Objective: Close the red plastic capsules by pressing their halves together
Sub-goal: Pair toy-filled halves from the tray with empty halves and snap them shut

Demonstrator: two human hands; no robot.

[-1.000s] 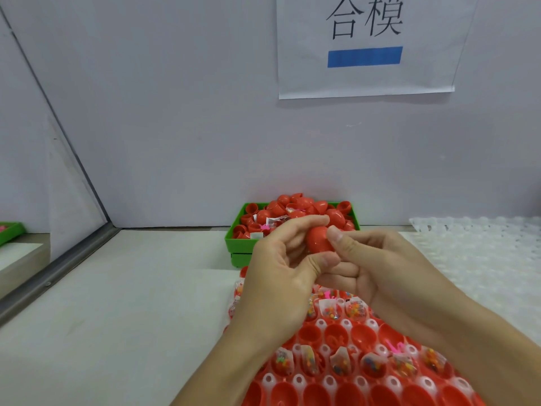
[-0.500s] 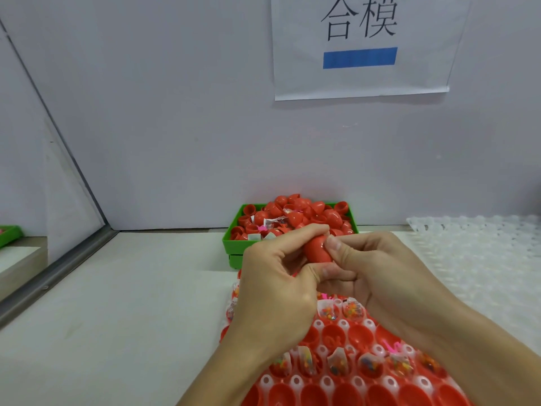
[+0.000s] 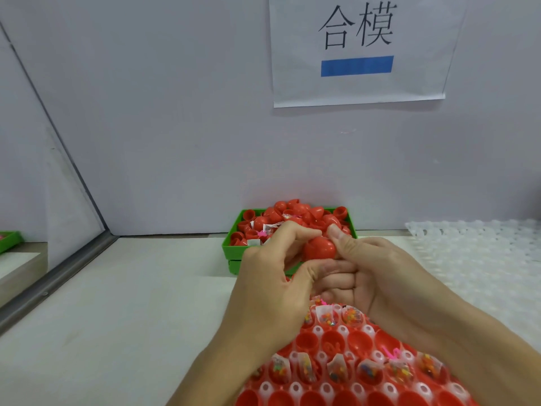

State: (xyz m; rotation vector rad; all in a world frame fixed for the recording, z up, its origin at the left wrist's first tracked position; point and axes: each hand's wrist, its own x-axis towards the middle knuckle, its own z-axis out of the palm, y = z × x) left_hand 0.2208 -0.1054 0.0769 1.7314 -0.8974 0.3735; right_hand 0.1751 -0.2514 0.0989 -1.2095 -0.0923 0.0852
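Pressing step: left hand and right hand pinch round red plastic capsule before green plastic bin; next, likely squeeze until halves snap

Pale grey-lilac partition wall behind white worktable. Paper sign taped on wall, black characters, blue bar. Angled side panel at left, metal strip along base. Light even, soft shadows.
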